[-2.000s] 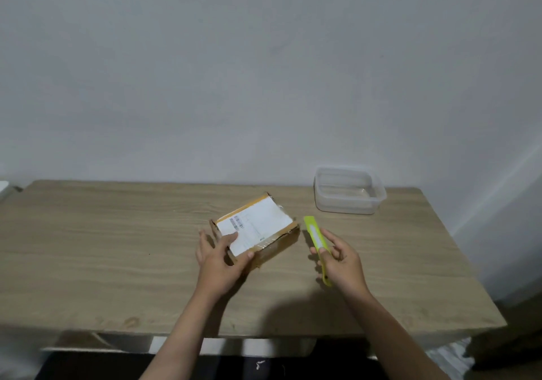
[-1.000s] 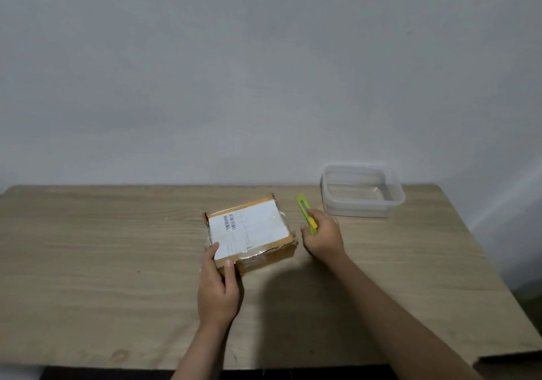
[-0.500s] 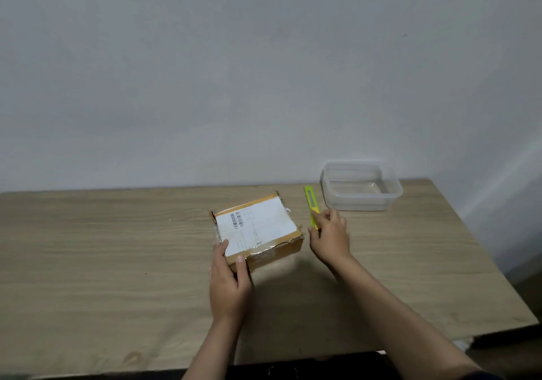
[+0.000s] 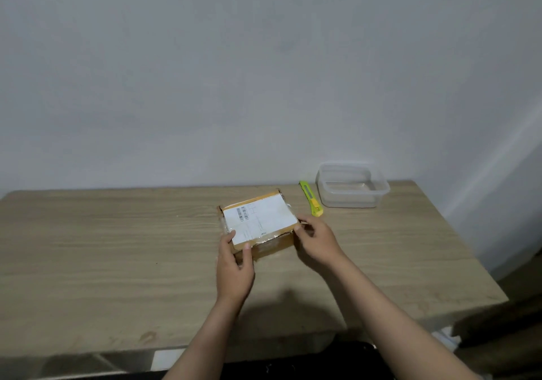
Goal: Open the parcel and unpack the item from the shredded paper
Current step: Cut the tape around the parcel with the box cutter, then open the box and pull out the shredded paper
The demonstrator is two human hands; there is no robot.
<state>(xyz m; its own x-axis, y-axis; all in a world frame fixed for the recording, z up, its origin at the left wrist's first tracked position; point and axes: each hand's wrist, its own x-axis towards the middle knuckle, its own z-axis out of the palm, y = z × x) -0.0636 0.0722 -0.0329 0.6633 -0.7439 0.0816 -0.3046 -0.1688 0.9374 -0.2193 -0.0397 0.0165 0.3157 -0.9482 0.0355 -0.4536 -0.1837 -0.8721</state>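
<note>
A small brown cardboard parcel [image 4: 264, 218] with a white shipping label and clear tape lies flat on the wooden table [image 4: 117, 247], its flaps closed. My left hand [image 4: 234, 265] grips its near left corner, thumb on the label. At the parcel's right edge, my right hand [image 4: 315, 243] pinches the corner between thumb and fingers. A lime-green utility knife [image 4: 311, 199] lies on the table just beyond the right hand, apart from it.
A clear plastic container [image 4: 352, 187] stands at the back right, next to the knife. A plain wall rises behind the table. The table's right edge and near edge are in view.
My right hand set the green knife down beside the container, let go of it and moved left onto the parcel's right corner. The left hand stayed on the parcel.
</note>
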